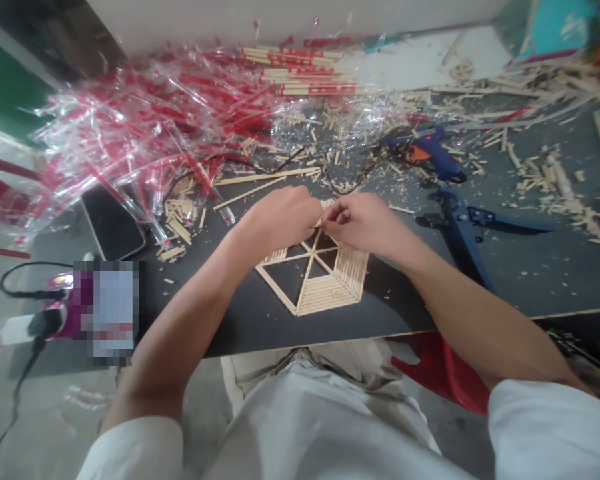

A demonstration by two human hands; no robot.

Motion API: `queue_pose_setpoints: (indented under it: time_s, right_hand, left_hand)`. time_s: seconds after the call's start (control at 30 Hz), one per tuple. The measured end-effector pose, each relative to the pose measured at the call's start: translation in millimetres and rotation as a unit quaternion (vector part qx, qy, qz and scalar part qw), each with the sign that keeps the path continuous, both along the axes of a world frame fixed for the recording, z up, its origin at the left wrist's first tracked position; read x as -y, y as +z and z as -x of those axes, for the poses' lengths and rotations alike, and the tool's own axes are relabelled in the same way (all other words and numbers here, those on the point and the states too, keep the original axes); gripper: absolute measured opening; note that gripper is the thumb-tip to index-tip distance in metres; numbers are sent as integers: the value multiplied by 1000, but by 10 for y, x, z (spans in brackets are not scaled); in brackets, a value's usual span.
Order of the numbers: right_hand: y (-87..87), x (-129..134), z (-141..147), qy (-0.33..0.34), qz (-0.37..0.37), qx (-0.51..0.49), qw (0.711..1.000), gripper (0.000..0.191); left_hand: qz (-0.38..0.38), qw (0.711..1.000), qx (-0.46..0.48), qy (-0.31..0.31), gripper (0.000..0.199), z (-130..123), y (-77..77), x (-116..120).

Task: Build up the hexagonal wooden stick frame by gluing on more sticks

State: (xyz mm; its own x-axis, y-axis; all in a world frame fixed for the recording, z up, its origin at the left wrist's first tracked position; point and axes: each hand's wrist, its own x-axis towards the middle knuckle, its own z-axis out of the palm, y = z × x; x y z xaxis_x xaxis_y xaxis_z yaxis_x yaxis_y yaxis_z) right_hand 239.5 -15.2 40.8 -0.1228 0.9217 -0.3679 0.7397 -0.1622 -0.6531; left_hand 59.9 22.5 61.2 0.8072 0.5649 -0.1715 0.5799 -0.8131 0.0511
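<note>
A hexagonal frame of pale wooden sticks [330, 293] lies flat on the dark table, with spokes meeting at its middle. Rows of sticks fill its near and right sections, while the front left section is open down to the table. Over the far side of the frame, my left hand [291, 212] is closed in a pinch. My right hand [353, 219] meets it there, thumb and fingers pressed together. Whatever small piece lies between the fingertips is mostly hidden by the hands.
Red-and-clear plastic wrappers [180, 113] heap at the back left, beside wrapped chopsticks [315, 89]. A blue glue gun [437, 153] and blue cutter [463, 227] lie right. Wood offcuts [180, 223] are scattered about. A phone [114, 223] and a power strip [70, 303] are left.
</note>
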Motion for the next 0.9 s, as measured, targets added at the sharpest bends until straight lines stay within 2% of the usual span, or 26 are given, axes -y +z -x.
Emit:
queue_pose_setpoints:
  time_s: [0.13,0.23,0.37,0.53,0.9]
  right_hand:
    - [36,-5,6,-5,-8,-8,1000,13]
    - [53,-4,2,-4,-6,-26,1000,13]
    - [43,-5,-11,1,-7,-46,999,12]
    - [7,-19,-30,16,-16,-43,999,8]
    - [14,-12,-30,13,-4,-55,998,12]
  left_hand:
    - [-16,999,-39,27,27,-75,77,106]
    - [-34,998,-35,43,26,-77,76,185]
    - [-54,997,-18,53,23,8,-19,292]
    - [-103,993,32,38,30,140,-185,378]
    - [-154,983,103,-6,35,240,-353,363]
